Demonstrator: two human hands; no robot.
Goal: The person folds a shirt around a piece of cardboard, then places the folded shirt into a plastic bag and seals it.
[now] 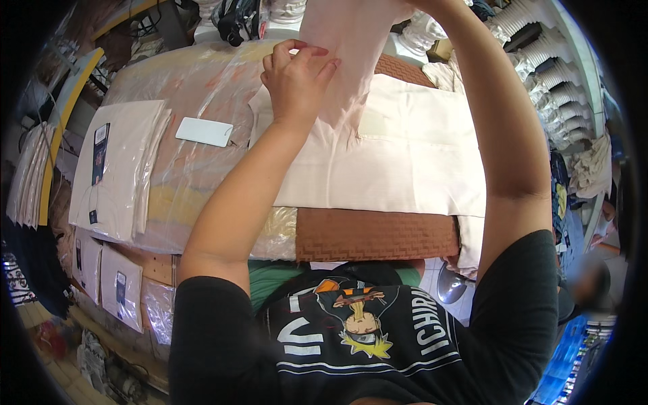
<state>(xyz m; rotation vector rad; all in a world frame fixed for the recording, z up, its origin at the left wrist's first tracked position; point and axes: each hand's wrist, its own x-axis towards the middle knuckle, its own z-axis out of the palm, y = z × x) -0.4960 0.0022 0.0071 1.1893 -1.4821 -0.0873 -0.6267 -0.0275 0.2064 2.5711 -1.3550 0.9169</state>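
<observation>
A pale cream garment lies across the table, with one part lifted toward the top of the view. My left hand is closed, its curled fingertips pinching the left edge of the raised cloth. At the upper edge my right hand is mostly cut off. The raised cloth runs up to it, but its fingers are out of sight. Left of my left forearm, a flat white rectangular piece rests on the clear plastic covering.
Folded cream garments in clear bags are stacked at the table's left, with more bagged ones below. Brown textured padding covers the front edge. White ribbed rolls line the right. A person is at the far right.
</observation>
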